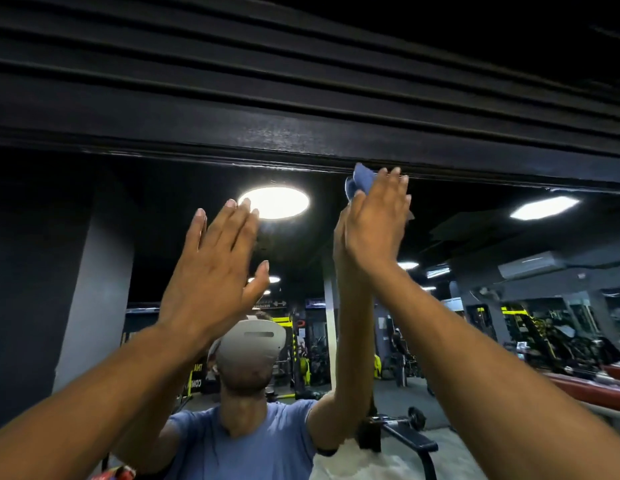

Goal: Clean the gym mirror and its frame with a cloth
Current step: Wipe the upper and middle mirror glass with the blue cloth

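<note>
The gym mirror (474, 244) fills the lower part of the view, with its black frame (267, 133) running across the top. My right hand (377, 223) presses a blue cloth (360, 180) flat against the glass just under the frame's lower edge, fingers straight and pointing up. Most of the cloth is hidden behind the hand. My left hand (215, 265) rests flat on the glass to the left, fingers straight and spread, holding nothing.
The mirror reflects a person in a blue shirt (246, 441), round and hexagonal ceiling lights (274, 202), a weight bench (405, 434) and gym racks (543, 334) at the right. Dark ribbed panels (301, 46) run above the frame.
</note>
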### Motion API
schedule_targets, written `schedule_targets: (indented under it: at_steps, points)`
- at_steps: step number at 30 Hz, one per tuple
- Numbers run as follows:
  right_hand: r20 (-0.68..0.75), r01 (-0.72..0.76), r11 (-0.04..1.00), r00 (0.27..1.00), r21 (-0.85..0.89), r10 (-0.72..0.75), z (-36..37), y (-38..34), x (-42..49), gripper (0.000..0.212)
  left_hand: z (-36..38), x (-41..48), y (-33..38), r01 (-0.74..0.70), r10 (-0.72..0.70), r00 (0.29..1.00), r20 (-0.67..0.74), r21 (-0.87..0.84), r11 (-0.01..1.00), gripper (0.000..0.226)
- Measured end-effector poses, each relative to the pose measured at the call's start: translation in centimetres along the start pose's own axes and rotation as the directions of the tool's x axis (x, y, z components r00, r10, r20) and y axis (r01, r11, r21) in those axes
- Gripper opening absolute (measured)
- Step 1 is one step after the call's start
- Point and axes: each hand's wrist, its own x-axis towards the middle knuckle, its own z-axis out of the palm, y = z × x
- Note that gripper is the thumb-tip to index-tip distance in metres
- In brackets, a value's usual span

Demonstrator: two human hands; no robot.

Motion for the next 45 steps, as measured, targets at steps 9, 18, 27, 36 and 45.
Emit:
schedule_targets:
  at_steps: [9,18,27,36,45]
  points:
    - [0.118,0.549,0.831,0.823,0.088,-0.556,1.1,-5.2,-3.0,0.059,-0.7,0.0,-0.1,0.2,-0.211,0.972,-0.104,-0.111,0.974,0.066]
    - [0.137,0.697,0.702,0.689,0.146,-0.712,0.9,-7.7,-7.4,0.059,-1.5,-1.0,-1.6,0.075,-0.077,0.996,-0.047,-0.049,0.996,0.065]
    - [0.119,0.567,0.814,0.806,0.128,-0.58,0.5,-7.4,-11.7,0.063,-2.0,-5.3,-3.2,-0.043,0.043,0.999,0.015,-0.001,0.999,0.07]
    - [0.155,0.341,0.938,0.926,0.057,-0.345,-1.8,-2.8,-12.2,0.069,-1.9,-8.0,-3.0,-0.288,0.282,0.956,0.084,0.067,0.955,0.073]
    - [0.275,0.567,0.824,0.789,0.015,-0.549,-3.0,3.1,-28.6,0.071,-1.0,-11.5,-0.2,-0.407,0.403,0.91,0.097,0.02,0.913,0.071]
